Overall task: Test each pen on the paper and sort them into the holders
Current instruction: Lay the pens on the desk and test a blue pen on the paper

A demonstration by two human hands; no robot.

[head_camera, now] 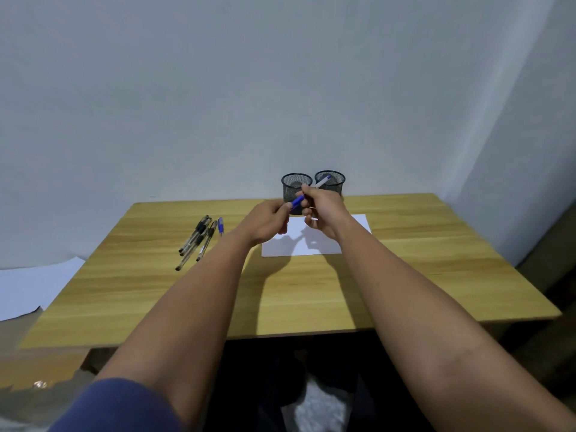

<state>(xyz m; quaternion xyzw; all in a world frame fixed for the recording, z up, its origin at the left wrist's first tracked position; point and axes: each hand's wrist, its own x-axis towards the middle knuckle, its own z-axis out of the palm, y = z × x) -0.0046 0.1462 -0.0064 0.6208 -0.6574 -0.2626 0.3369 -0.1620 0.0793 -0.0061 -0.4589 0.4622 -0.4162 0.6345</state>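
Both hands hold one pen above the white paper (314, 244). My left hand (269, 221) pinches its blue cap (297, 201). My right hand (321, 212) grips the white barrel (322, 181), whose far end points up and right. Two black mesh holders stand at the table's back edge, the left holder (294, 188) partly hidden behind the hands and the right holder (331, 182) beside it. Several clear pens with black grips (196, 240) lie in a loose bundle on the left of the table, and one blue pen (220, 225) lies just right of them.
The wooden table (436, 275) stands against a pale wall. White sheets (34, 285) lie on the floor to the left of the table. A dark object stands at the far right edge.
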